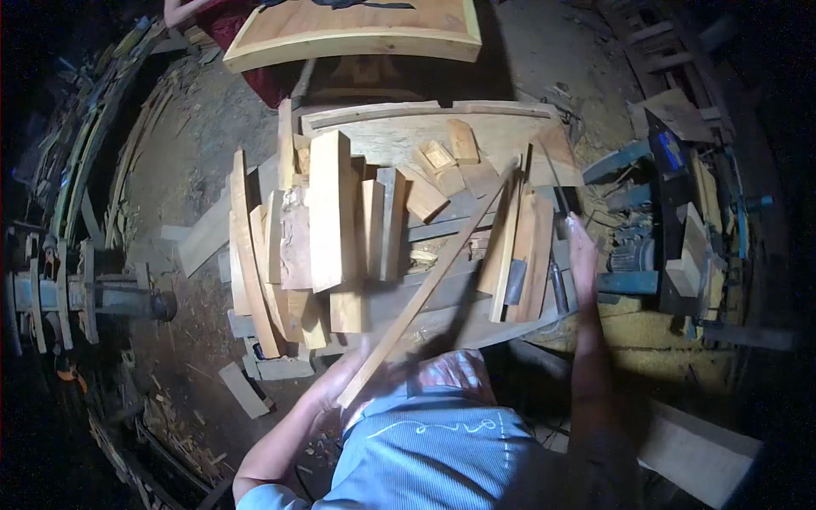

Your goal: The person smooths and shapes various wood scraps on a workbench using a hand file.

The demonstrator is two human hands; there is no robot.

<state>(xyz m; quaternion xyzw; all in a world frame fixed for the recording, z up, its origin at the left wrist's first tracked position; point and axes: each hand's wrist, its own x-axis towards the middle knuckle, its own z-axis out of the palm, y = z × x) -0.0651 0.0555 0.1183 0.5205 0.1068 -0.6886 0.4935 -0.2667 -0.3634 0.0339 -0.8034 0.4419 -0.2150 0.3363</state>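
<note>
Over the planked surface [391,319], the left hand [330,385] pinches a slender, straight-edged wooden strip [430,281]; right hand [581,248] fingers unclear.

Strip [431,282]: matt wood; tall block [330,208]: smooth wood; shirt [425,463]: ribbed cloth.

Long strip [429,293]: 1 narrow, pale-brown wooden piece, is looking straight and flat-faced.
Strip pose: is slanting from near left to far right; near end is resting at the left hand [336,381].
Thin tool [560,201]: 1 slender, dark piece; its type is staying unclear.
Tool pose: is pointing away from the right hand [581,251], right of the strip's far end.
</note>
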